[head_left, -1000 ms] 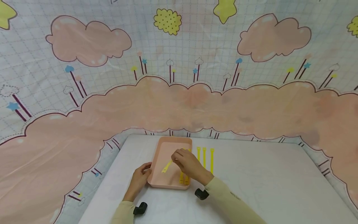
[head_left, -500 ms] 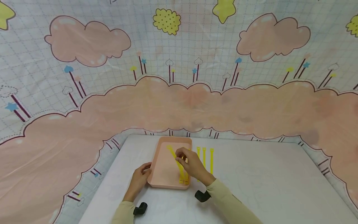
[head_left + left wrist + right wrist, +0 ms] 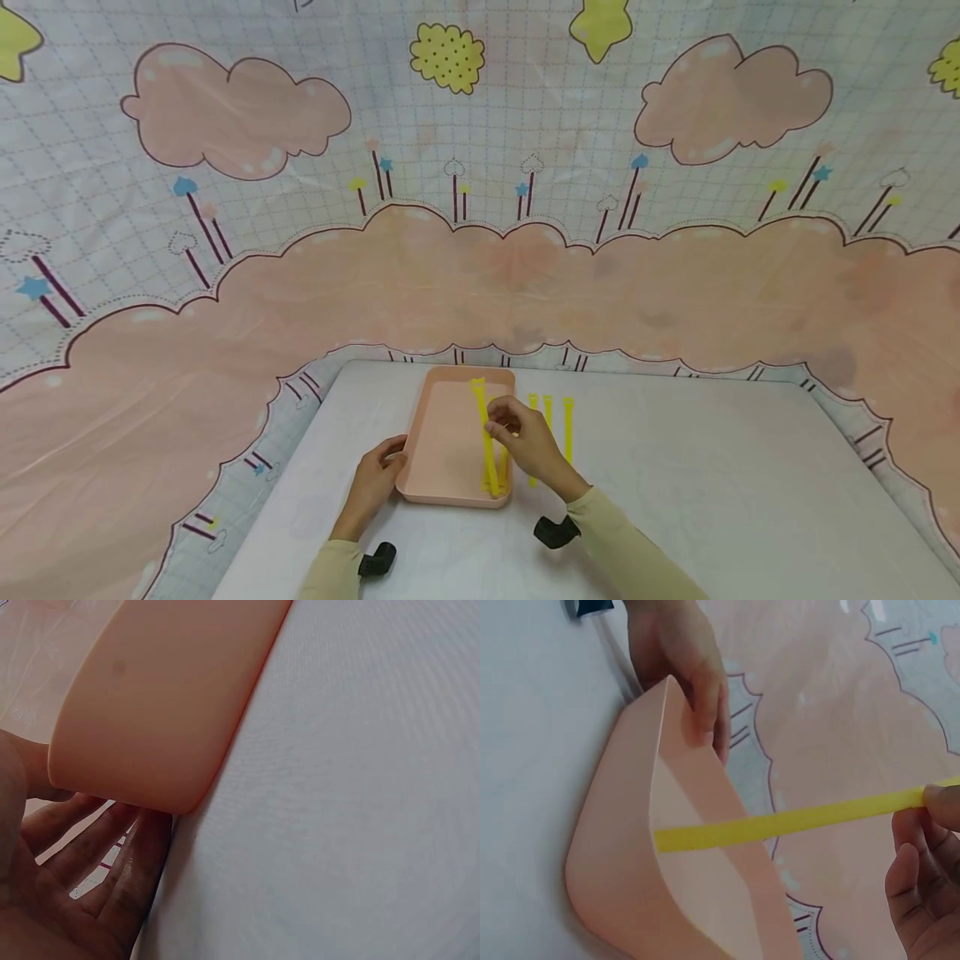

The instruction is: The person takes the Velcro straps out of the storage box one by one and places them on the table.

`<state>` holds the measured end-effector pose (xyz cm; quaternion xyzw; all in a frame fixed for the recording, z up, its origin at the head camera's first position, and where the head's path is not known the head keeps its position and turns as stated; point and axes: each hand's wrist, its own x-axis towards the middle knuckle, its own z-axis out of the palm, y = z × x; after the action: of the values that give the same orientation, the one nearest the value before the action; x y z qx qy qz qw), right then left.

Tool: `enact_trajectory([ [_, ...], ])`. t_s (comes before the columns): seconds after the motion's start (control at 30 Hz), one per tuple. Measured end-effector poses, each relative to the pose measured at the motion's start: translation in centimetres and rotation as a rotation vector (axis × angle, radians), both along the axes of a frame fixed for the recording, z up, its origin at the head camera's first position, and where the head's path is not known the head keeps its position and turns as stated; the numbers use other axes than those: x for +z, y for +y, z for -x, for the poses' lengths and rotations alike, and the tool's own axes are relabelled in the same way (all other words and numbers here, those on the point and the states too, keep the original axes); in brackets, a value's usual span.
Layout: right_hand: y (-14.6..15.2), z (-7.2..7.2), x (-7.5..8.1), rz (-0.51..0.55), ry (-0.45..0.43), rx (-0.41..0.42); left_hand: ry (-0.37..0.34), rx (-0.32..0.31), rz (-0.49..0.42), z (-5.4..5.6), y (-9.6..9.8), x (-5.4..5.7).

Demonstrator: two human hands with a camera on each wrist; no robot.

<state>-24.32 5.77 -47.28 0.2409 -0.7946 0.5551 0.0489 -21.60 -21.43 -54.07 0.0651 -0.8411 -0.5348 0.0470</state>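
Observation:
My right hand [image 3: 534, 442] pinches a long yellow plastic strip [image 3: 484, 433] with a flared, notched end, between thumb and fingers. The strip is held over the right side of a shallow pink tray [image 3: 438, 437]. More yellow strips [image 3: 504, 475] lie along that side inside the tray, partly hidden behind the held strip and the hand. At the tray's left wall, my left hand [image 3: 377, 475] grips the rim. The left wrist view shows its fingers [image 3: 124, 877] under the tray's corner, spread along the outside.
On the white table [image 3: 712, 483], several yellow strips [image 3: 568, 429] lie side by side just right of the tray, partly covered by the right hand. A patterned cloth [image 3: 600, 292] with pink clouds rises behind the table and along its sides.
The right hand has moved a little to the right and turned the yellow strip from slanting toward the lower left to nearly lengthwise with the tray. The left hand stays on the rim.

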Motion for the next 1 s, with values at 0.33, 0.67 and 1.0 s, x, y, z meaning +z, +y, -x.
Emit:
enact_trajectory([
  [0.33, 2.0, -1.1, 1.0, 0.043, -0.075, -0.031, -0.008, -0.012, -0.023, 0.1, 0.1, -0.1],
  [0.67, 4.1, -2.2, 3.2, 0.074, -0.110, -0.072, -0.011, -0.004, -0.024, 0.2, 0.0, 0.1],
  [1.0, 6.2, -0.2, -0.6, 0.176, -0.175, -0.128, -0.006, -0.009, -0.037, 0.0, 0.1, 0.0],
])
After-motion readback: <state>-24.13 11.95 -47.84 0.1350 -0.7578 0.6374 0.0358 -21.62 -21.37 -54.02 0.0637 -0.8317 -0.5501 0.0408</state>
